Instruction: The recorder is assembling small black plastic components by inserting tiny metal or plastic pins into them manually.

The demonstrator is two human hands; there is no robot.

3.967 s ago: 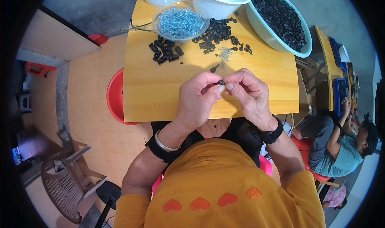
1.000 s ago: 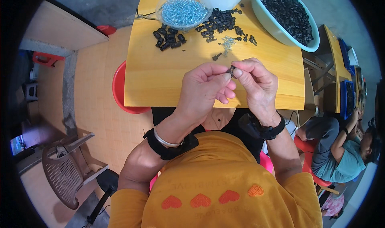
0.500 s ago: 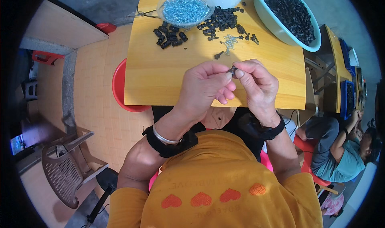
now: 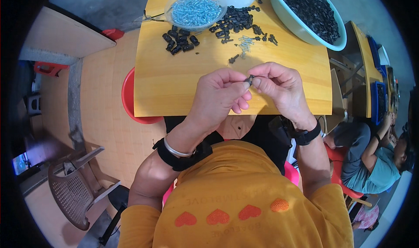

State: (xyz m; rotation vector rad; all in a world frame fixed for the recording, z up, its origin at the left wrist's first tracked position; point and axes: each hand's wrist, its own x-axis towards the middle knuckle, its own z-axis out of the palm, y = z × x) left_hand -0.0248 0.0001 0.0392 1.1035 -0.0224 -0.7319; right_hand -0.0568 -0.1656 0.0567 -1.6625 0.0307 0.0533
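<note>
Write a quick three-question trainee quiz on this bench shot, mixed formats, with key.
1. True or false: the left hand and the right hand both pinch the same small dark part.

2. What colour are the pieces in the large pale bowl?
A) red
B) black
C) yellow

3. Fill in: on the table, the clear bowl of shiny pieces stands to the ____ of the large pale bowl, as the person sees it.

Key: 1. True. 2. B. 3. left.
</note>
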